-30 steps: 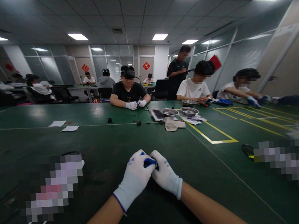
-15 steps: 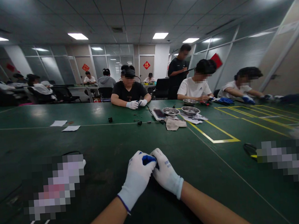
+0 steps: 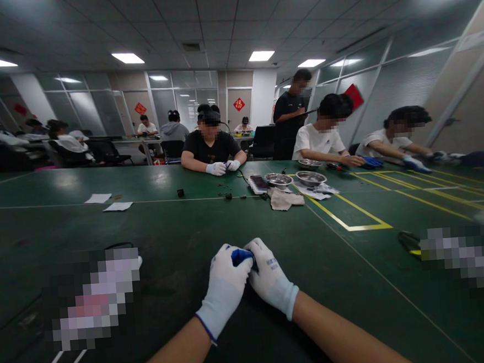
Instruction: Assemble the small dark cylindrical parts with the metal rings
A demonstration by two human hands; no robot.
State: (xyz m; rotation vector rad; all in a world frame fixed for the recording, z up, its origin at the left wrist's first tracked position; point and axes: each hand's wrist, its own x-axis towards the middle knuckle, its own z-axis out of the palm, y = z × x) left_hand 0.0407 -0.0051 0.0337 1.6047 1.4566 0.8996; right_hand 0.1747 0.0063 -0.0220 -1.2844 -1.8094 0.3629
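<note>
A co-worker's hand (image 3: 354, 160) has shifted toward a blue glove (image 3: 372, 163), beyond and right of the cloth (image 3: 285, 199). Nearer than the cloth, over the desk (image 3: 166, 225), the left hand (image 3: 228, 272) and right hand (image 3: 266, 269) meet, clamped round a mostly hidden dark thing (image 3: 254, 262), presumably steadying it.

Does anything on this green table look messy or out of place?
Slightly: on the far side, small dark pieces lie scattered outside the metal bowls, and a beige cloth lies crumpled near them. No spill stands out.
</note>
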